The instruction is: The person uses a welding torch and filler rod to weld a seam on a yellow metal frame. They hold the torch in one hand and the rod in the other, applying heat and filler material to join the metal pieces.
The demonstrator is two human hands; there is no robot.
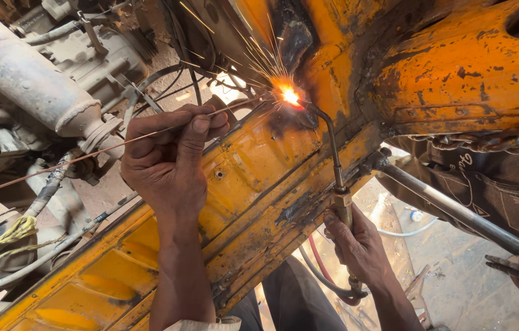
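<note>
- Filler rod (88, 153): thin bare wire, runs from left edge of frame up-right to the glowing spot at upper centre.
- Torch (333, 159): slim curved neck, brass body at centre-right; tip lit, sparks spraying upward.

1. Hands – two: left hand (170, 156) at nine o'clock of the flame, right hand (360, 245) at five o'clock.
2. Torch (336, 178) – one.
3. Filler rod (88, 153) – one, thin.
4. Flame (290, 95) – one, throwing sparks.
5. Yellow panel (253, 178) – one.
6. Hoses (324, 273) – two, at six o'clock.
7. Grey pipe (26, 76) – one, at ten o'clock.
</note>
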